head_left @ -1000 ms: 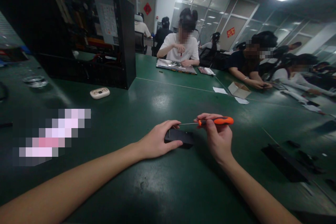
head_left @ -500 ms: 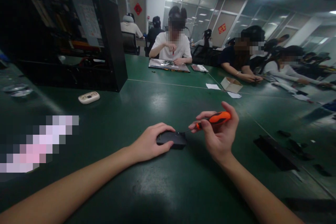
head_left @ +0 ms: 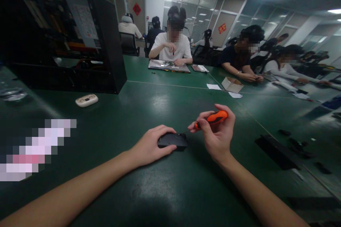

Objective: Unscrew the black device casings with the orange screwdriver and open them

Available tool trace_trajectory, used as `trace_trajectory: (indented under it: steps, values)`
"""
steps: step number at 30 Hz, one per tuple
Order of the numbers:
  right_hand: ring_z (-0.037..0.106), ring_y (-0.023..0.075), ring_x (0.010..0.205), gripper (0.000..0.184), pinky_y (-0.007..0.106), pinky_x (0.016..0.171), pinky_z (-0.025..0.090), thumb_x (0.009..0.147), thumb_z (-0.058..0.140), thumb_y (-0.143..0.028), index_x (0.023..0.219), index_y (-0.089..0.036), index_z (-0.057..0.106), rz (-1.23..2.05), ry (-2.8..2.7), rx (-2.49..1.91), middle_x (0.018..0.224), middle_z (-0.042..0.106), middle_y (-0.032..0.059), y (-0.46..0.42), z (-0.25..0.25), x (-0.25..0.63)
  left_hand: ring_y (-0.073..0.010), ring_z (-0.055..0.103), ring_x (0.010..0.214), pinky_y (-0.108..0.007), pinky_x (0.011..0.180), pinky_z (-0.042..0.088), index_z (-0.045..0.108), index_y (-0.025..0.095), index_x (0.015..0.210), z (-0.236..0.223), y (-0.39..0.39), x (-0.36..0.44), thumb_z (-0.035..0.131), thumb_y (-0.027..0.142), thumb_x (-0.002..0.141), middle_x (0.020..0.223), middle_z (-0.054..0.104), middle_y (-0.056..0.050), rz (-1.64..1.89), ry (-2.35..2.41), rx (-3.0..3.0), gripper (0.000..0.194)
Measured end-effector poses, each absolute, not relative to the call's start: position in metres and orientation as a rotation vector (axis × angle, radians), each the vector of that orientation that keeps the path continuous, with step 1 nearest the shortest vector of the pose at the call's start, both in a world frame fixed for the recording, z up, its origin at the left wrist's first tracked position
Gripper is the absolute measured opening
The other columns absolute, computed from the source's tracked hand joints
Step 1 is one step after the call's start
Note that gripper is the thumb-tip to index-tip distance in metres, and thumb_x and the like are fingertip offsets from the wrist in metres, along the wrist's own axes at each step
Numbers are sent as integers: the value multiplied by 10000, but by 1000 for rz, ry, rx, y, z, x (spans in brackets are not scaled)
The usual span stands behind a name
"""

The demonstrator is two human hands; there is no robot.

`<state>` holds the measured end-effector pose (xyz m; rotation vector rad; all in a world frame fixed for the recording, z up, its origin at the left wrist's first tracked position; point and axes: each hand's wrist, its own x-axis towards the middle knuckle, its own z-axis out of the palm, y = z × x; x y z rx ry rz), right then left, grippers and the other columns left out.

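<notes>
On the green tabletop lies a small black box-shaped part point(head_left: 174, 141), and my left hand point(head_left: 152, 145) grips it with the thumb on the near side and the fingers over the far side. An orange and black screwdriver point(head_left: 214, 117) is in my right hand point(head_left: 218, 134), its handle tilted up to the right. The thin shaft slopes down to the left, and its tip meets the top of the black part near its right end. Whether a screw sits under the tip is too small to tell.
An open black computer case point(head_left: 106, 42) stands at the left, with a cream earbud case point(head_left: 87, 100) before it. Black parts point(head_left: 275, 150) lie at the right. A small cardboard box point(head_left: 232, 85) stands farther back. Across the table, a person point(head_left: 172, 48) works on a flat panel.
The view has shifted slightly. My right hand and the screwdriver have moved a little left, closer to the black part. My left hand keeps its grip.
</notes>
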<state>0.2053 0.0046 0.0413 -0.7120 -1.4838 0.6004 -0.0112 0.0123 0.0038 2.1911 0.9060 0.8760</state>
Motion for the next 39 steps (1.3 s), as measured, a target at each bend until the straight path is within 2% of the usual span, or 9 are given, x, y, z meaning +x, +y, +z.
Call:
trace_trajectory:
  steps: [11,16,24,34,39]
  values:
    - [702,134,619,484,270,543,617,882,688,-361,1236,-302,361,724,-1263,-903,899,598,-54,14,45,205,-233,641,1022,-352,916,483,639,230,1179,5,12,-11,718,285,852,1128,674,-50,887,887,2211,340]
    - [702,140,596,515,269,533,614,856,713,-389,1226,-286,368,776,-1183,-953,852,588,-65,21,42,207,-220,644,1029,-334,919,480,638,224,1180,5,12,-12,713,282,855,1137,681,-43,885,873,2209,339]
    - [698,136,600,511,271,543,614,857,705,-395,1224,-288,366,822,-1139,-1008,829,582,-75,25,38,208,-206,683,936,-308,831,508,651,234,1177,5,10,-13,717,300,842,1095,722,-18,858,912,2186,348]
    - [687,120,594,486,262,520,611,869,690,-374,1233,-310,373,726,-1332,-912,926,591,-50,15,52,197,-239,705,1028,-348,920,533,680,244,1202,5,12,-13,719,288,830,1165,742,-41,882,891,2215,376]
    - [685,143,538,514,266,469,595,834,716,-397,1236,-281,416,826,-1558,-985,872,605,-44,35,73,188,-243,703,1054,-353,945,527,682,247,1224,6,11,-12,726,297,824,1192,739,-41,855,928,2201,405]
